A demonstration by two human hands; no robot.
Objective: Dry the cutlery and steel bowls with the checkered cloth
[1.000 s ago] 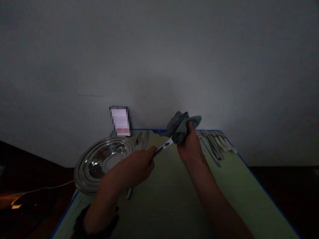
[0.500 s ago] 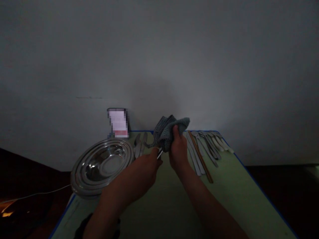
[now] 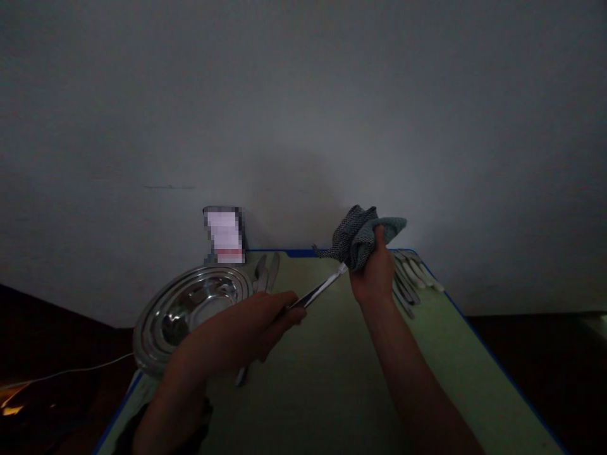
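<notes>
Left hand (image 3: pixel 251 325): closed around the near end of a metal utensil (image 3: pixel 317 292).
Right hand (image 3: pixel 374 278): clenched on a bunched grey-green cloth (image 3: pixel 363 234) wrapped over the utensil's far tip.
Axis: runs from the left hand up and right to the cloth, between both hands, above the green table (image 3: pixel 332 379).
Look: slim, shiny, dark-patterned handle.
Around: steel bowl (image 3: pixel 190 309) at left, row of cutlery (image 3: pixel 412 275) behind the right hand.

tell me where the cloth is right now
In the head view the cloth is bunched in the right hand, right of centre above the table's far edge, wrapped round the tip of the utensil held by the left hand.
</notes>
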